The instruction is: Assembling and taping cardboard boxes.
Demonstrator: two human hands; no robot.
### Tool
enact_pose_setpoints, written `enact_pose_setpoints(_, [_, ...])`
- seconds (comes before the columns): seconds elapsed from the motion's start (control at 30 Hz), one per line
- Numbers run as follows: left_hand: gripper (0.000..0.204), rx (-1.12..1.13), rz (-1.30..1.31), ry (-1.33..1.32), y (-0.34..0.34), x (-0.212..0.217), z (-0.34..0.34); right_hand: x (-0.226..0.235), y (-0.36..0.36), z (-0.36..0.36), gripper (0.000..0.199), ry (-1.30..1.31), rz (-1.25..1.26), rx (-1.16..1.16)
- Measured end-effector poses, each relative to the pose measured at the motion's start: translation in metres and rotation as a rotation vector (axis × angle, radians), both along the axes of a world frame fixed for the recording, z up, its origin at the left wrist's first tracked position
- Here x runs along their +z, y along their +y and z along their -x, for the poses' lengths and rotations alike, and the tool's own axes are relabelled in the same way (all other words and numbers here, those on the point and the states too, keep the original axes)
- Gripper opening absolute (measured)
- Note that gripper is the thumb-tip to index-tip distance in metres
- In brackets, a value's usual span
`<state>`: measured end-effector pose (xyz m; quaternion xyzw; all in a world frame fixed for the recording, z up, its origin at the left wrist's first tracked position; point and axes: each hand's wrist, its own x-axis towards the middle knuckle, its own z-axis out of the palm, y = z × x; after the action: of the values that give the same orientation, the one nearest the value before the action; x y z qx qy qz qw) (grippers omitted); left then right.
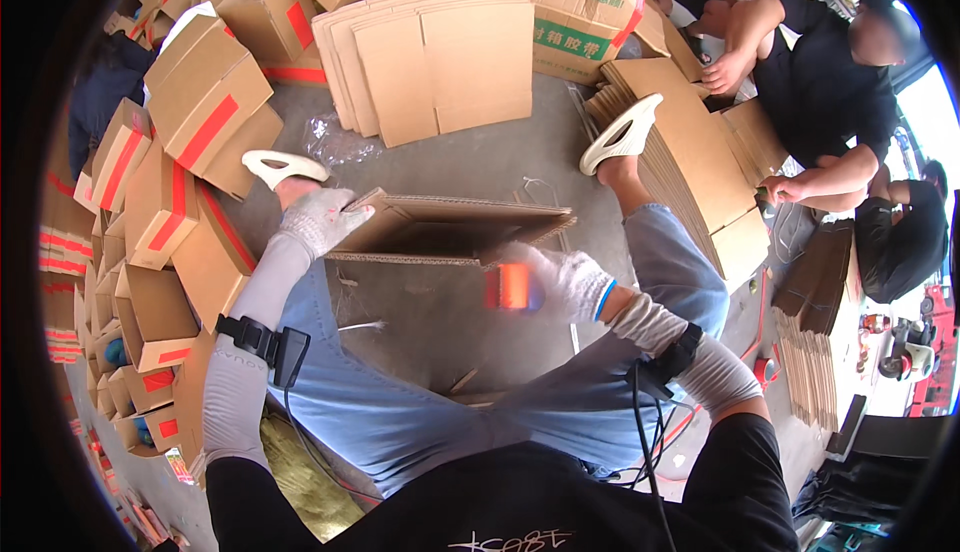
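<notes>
Trick here imo: firm brace, square edges, no rushing
I'd let the white-gloved left hand do the steadying and line up the flaps' rims before pressing anything on. Its fingers are clamped on the left end of the open brown corrugated cardboard box, which spans between both hands above the grey floor. The white-gloved right hand seems to have its fingers wrapped round a blurry bright orange block-shaped thing, just below the box's right end; can't tell if they touch.
</notes>
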<state>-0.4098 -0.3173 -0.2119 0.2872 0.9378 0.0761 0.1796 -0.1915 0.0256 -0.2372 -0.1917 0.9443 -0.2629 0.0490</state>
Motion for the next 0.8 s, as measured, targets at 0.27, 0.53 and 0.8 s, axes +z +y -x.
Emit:
enact_pose_setpoints(0.27, [0.031,0.402,-0.325,0.103,-0.054,-0.011,-0.027,0.089,-0.010,-0.005,0.076,-0.405,0.029,0.069])
enact_pose_setpoints(0.53, [0.039,0.434,-0.203,0.037,-0.005,-0.036,-0.070,0.078,0.024,0.023,0.072,0.109,0.790,-0.304])
enact_pose_setpoints(0.8, [0.039,0.087,-0.376,0.066,-0.006,-0.002,-0.117,0.075,-0.044,0.066,0.071,0.192,0.759,-0.546])
